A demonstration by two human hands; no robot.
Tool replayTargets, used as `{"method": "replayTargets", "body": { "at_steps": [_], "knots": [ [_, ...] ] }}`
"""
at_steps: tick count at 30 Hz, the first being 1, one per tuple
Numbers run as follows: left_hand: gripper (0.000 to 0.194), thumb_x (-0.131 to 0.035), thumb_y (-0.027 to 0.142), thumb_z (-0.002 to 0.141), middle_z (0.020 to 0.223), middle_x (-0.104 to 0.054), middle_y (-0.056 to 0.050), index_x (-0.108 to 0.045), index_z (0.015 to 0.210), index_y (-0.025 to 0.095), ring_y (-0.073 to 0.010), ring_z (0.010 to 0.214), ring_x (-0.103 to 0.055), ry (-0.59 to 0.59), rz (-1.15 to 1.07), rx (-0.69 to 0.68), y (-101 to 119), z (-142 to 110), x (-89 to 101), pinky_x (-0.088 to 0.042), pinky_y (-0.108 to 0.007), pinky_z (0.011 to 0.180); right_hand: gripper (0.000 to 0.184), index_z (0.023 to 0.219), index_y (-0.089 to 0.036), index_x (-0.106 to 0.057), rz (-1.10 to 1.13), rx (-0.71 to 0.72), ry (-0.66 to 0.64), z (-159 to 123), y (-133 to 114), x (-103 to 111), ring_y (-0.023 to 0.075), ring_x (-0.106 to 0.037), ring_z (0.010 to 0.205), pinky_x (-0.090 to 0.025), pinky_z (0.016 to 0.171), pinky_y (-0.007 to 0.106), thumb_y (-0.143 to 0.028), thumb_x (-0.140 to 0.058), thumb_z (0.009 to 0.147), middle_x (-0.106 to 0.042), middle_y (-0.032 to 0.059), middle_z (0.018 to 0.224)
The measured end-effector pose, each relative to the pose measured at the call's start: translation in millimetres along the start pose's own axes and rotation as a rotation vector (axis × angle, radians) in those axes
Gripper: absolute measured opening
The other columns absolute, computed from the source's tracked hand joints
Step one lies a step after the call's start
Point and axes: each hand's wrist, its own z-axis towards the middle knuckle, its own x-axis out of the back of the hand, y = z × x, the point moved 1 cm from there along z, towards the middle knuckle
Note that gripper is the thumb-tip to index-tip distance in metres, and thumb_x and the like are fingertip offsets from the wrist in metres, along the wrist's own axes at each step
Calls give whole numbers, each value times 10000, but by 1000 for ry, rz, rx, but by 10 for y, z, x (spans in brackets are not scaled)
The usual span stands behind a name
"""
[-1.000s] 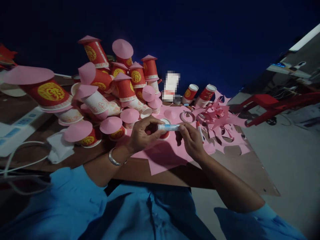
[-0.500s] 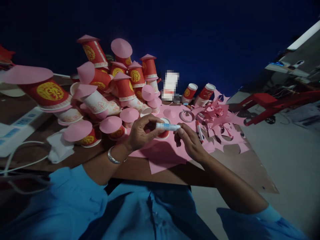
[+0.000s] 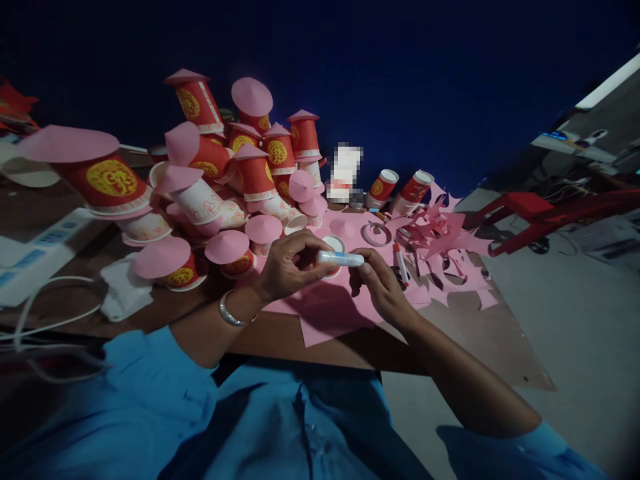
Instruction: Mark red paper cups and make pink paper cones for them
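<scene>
1. Left hand (image 3: 287, 267): thumb and fingers closed around the near end of a clear tube (image 3: 340, 258) with a blue label, probably a glue stick. Right hand (image 3: 383, 287): thumb and fingertips pinching the opposite end. Tube lies roughly level between the two hands, raised above the counter (image 3: 280, 337).

2. Done, judging by layout: to the left of and beyond the left hand, a large cluster of cups (image 3: 113, 180), mostly red or white, many with pink cone tops on.

3. Left, same basis: a coneless cup (image 3: 334, 244) just behind the tube; a loose pink cone (image 3: 343, 228) beyond it, on pink paper; two red cups (image 3: 383, 187) farther beyond the right hand, no cones seen on them. No glue visible on cup or cone, so gluing of this pair looks not yet done.

4. Right of the right hand: red-and-white marker (image 3: 401, 265), then cut pink scraps (image 3: 443, 233). Tape ring (image 3: 376, 241) lies beyond that hand.

5. Hard to make out: whether the tube is capped (fingers cover both ends); the coneless cup's lower body, behind the hands; rear cups, overlapping; a pixelated upright patch (image 3: 345, 172), unreadable.
</scene>
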Motion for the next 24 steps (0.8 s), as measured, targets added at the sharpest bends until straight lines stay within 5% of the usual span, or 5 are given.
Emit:
{"method": "replayTargets", "body": {
  "at_steps": [3, 7, 12, 19, 24],
  "knots": [
    [136, -832, 236, 817, 709, -676, 22, -725, 887, 188, -85, 552, -509, -10, -9, -25, 8, -7, -6, -391, -221, 501, 411, 950, -224, -602, -6, 5, -22, -34, 9, -12, 118, -559, 582, -494, 559, 255, -622, -539, 1035, -575, -41, 707],
    [155, -843, 259, 814, 704, -680, 19, -720, 876, 188, -84, 547, -515, -15, 2, -48, 9, -10, -21, -395, -222, 498, 581, 719, -216, -529, 77, -119, -78, -49, 6, -38, 104, -466, 442, -373, 416, 248, -679, -418, 1052, -476, -50, 564],
    [147, -834, 237, 825, 697, -667, 26, -711, 881, 177, -71, 536, -511, -24, -10, -71, 8, -14, -27, -371, -193, 473, 427, 975, -213, -615, 17, -1, -1, -74, -27, -7, 113, -562, 569, -478, 562, 250, -635, -563, 1021, -586, -44, 688],
    [160, -841, 213, 812, 711, -681, 23, -712, 894, 167, -65, 535, -527, -30, -16, -93, 16, -18, -33, -389, -180, 477, 635, 714, -215, -549, 39, -144, -43, -73, -17, -45, 111, -484, 441, -385, 426, 255, -735, -377, 1033, -501, -38, 555],
    [143, -833, 210, 814, 687, -660, 31, -712, 874, 167, -62, 522, -501, -27, -22, -59, 5, -22, -31, -361, -180, 458, 469, 986, -217, -639, -37, 28, 28, -77, -34, -10, 123, -558, 586, -497, 557, 260, -683, -582, 986, -583, -31, 722]
  ]
}}
